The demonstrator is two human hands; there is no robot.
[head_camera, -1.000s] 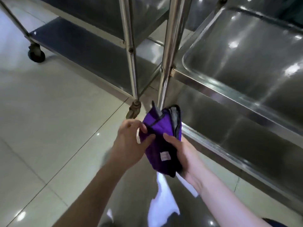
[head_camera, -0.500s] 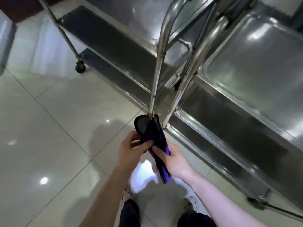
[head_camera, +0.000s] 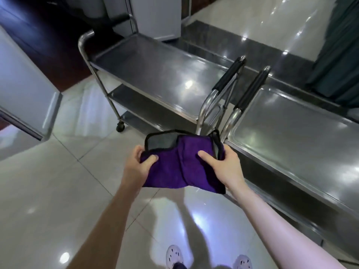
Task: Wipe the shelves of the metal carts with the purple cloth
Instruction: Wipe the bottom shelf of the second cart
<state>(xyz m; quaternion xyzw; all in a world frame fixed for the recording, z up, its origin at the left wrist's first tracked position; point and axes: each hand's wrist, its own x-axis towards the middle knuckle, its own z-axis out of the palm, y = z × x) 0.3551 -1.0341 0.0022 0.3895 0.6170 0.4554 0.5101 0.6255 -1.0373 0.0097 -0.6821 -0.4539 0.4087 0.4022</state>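
The cloth [head_camera: 184, 167] is purple with black edging and a grey underside. The carts [head_camera: 155, 74] are silver steel with black handle sleeves [head_camera: 227, 78]. The floor [head_camera: 48, 191] is glossy cream tile. The shoes [head_camera: 174, 256] are white.

Indoor light, moderately bright, cool white. Source overhead: small round specular spots on the glossy pale tiled floor [head_camera: 48, 191] and on the top shelf of the left stainless steel cart [head_camera: 165, 74]. Broad streaked glare on the top shelf of the right stainless steel cart [head_camera: 291, 136]. Soft double shadow of the arms on the near floor. Far left corner dark. Wide-angle bending at the edges; straight rails curve. Slight overall softness; folded purple cloth with black edging [head_camera: 182, 166] reasonably sharp.
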